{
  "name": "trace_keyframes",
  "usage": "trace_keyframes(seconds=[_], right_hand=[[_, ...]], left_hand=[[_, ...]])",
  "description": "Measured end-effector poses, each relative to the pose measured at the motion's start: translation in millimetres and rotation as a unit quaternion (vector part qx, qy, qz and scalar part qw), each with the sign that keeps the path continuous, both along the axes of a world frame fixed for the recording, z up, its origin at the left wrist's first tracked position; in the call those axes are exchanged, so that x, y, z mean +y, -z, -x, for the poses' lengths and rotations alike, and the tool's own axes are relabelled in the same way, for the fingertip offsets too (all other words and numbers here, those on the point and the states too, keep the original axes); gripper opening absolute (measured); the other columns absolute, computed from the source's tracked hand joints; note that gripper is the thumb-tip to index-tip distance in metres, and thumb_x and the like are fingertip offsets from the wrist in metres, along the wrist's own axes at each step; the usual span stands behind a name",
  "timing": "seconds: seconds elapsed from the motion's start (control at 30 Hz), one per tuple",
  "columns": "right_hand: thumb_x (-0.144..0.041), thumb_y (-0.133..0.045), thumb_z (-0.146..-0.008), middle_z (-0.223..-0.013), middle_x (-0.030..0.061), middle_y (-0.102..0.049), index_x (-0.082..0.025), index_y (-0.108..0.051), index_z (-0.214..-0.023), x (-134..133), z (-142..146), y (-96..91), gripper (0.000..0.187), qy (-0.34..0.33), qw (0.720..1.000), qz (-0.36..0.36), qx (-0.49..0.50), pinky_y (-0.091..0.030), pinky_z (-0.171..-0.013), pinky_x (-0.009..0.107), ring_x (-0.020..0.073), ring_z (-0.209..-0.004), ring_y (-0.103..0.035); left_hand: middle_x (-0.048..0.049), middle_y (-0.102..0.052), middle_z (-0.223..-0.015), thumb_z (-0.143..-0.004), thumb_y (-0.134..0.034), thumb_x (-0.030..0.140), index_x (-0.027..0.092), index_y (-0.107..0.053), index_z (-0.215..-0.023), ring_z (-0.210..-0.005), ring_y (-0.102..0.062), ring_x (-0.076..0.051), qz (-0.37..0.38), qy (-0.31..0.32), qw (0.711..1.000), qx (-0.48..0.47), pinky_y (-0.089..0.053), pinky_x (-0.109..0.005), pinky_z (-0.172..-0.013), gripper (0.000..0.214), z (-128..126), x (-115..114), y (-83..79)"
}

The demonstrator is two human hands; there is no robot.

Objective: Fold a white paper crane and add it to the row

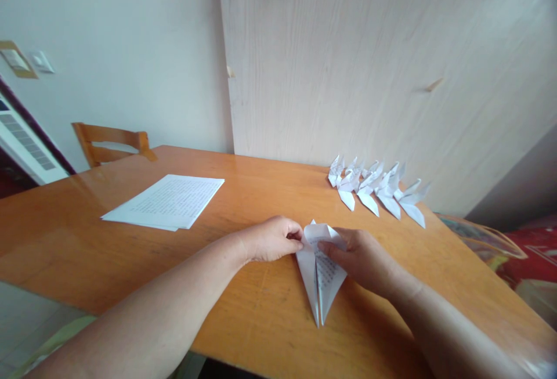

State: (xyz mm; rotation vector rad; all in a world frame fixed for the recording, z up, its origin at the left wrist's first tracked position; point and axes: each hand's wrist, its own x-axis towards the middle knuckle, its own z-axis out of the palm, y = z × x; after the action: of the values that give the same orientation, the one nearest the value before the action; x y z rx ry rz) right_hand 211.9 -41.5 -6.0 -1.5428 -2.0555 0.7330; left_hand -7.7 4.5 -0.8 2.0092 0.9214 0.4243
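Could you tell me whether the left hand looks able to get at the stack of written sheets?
Probably yes: the left hand is at the folded paper, but nothing visible stands between it and the stack of written sheets.

The orange-brown rectangular wooden tabletop (256, 303) before me looks smooth, glossy; the white kite-shaped folded paper (329, 277), matt, creased; the pale flat wood-grained panel (369, 65), matt.

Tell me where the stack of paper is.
In the head view, the stack of paper lies on the left side of the table, beyond the left hand, with the wooden chair behind it.
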Motion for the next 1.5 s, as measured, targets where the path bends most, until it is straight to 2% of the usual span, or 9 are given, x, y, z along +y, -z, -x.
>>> trace_keyframes(seconds=[0.13,0.33,0.5,0.8,0.97,1.07,1.2,1.33,1.5], right_hand=[[-0.054,-0.048,-0.091,-0.065,0.0006,-0.066,-0.019,-0.065,-0.075,-1,2,0.6,0.043,-0.002,1.000,0.017,0.026,-0.038,-0.053,0.023,0.0162,-0.059,-0.058],[-0.055,-0.044,-0.093,-0.066,0.0007,-0.062,-0.018,-0.064,-0.075,4,0,6.6,0.046,0.000,0.999,0.023,0.044,-0.038,-0.052,0.022,0.0154,-0.059,-0.056],[-0.056,-0.043,-0.093,-0.066,0.0012,-0.062,-0.017,-0.064,-0.076,4,1,6.4,0.047,0.011,0.999,0.023,0.047,-0.038,-0.051,0.022,0.0160,-0.060,-0.056],[-0.052,-0.045,-0.093,-0.067,0.0008,-0.063,-0.017,-0.064,-0.078,4,3,5.0,0.042,-0.008,0.996,0.046,0.080,-0.040,-0.052,0.022,0.0160,-0.061,-0.058],[-0.035,-0.053,-0.089,-0.069,-0.0004,-0.063,-0.018,-0.062,-0.083,1,3,-4.7,0.020,-0.010,0.999,0.006,0.044,-0.041,-0.054,0.022,0.0145,-0.062,-0.057],[-0.027,-0.056,-0.086,-0.082,0.0017,-0.067,-0.020,-0.063,-0.089,-2,6,-9.8,0.011,-0.013,0.997,-0.055,0.052,-0.044,-0.063,0.023,0.0162,-0.074,-0.061],[-0.026,-0.059,-0.085,-0.097,0.0046,-0.068,-0.021,-0.064,-0.099,-4,11,-10.4,0.016,-0.017,0.985,-0.150,0.089,-0.046,-0.076,0.027,0.0182,-0.088,-0.062],[-0.030,-0.058,-0.088,-0.083,0.0031,-0.066,-0.020,-0.065,-0.086,-2,12,-8.3,0.013,-0.013,0.982,-0.155,0.108,-0.046,-0.072,0.027,0.0170,-0.078,-0.061],[-0.031,-0.057,-0.089,-0.078,0.0020,-0.065,-0.019,-0.066,-0.081,-1,12,-7.1,0.016,0.013,0.977,-0.160,0.138,-0.046,-0.069,0.027,0.0164,-0.074,-0.060]], left_hand=[[-0.0016,-0.069,-0.082,-0.078,-0.057,0.015,0.013,-0.068,-0.082,-0.077,-0.060,-0.017,0.011,0.003,1.000,-0.006,-0.043,-0.024,-0.067,0.011,-1,0,2.6],[-0.0046,-0.070,-0.092,-0.078,-0.061,0.018,0.013,-0.065,-0.091,-0.085,-0.062,-0.019,0.034,-0.020,0.998,-0.052,-0.046,-0.027,-0.073,0.015,-3,-4,-0.3],[-0.0011,-0.065,-0.083,-0.076,-0.063,0.019,0.015,-0.060,-0.092,-0.077,-0.059,-0.015,-0.014,-0.045,0.998,-0.053,-0.045,-0.025,-0.068,0.017,-6,-6,-1.1],[0.0003,-0.062,-0.081,-0.073,-0.060,0.016,0.018,-0.059,-0.096,-0.071,-0.055,-0.014,-0.087,-0.035,0.996,-0.014,-0.039,-0.023,-0.060,0.023,-11,-7,11.2],[0.0004,-0.061,-0.080,-0.073,-0.059,0.017,0.020,-0.058,-0.096,-0.069,-0.055,-0.014,-0.117,-0.040,0.992,0.008,-0.037,-0.024,-0.057,0.023,-11,-8,11.7],[-0.0005,-0.062,-0.082,-0.073,-0.059,0.018,0.020,-0.058,-0.096,-0.070,-0.055,-0.015,-0.126,-0.043,0.991,0.014,-0.038,-0.024,-0.058,0.023,-12,-9,11.1],[-0.0007,-0.062,-0.081,-0.075,-0.058,0.021,0.019,-0.059,-0.097,-0.070,-0.056,-0.016,-0.110,-0.044,0.993,0.011,-0.039,-0.025,-0.059,0.022,-12,-10,10.5],[0.0009,-0.060,-0.077,-0.075,-0.058,0.022,0.019,-0.059,-0.093,-0.067,-0.055,-0.014,-0.108,-0.034,0.993,0.027,-0.037,-0.024,-0.056,0.019,-11,-12,7.2],[0.0012,-0.060,-0.078,-0.072,-0.056,0.017,0.020,-0.058,-0.088,-0.069,-0.055,-0.014,-0.120,-0.019,0.992,0.038,-0.037,-0.024,-0.057,0.017,-10,-11,4.7]])
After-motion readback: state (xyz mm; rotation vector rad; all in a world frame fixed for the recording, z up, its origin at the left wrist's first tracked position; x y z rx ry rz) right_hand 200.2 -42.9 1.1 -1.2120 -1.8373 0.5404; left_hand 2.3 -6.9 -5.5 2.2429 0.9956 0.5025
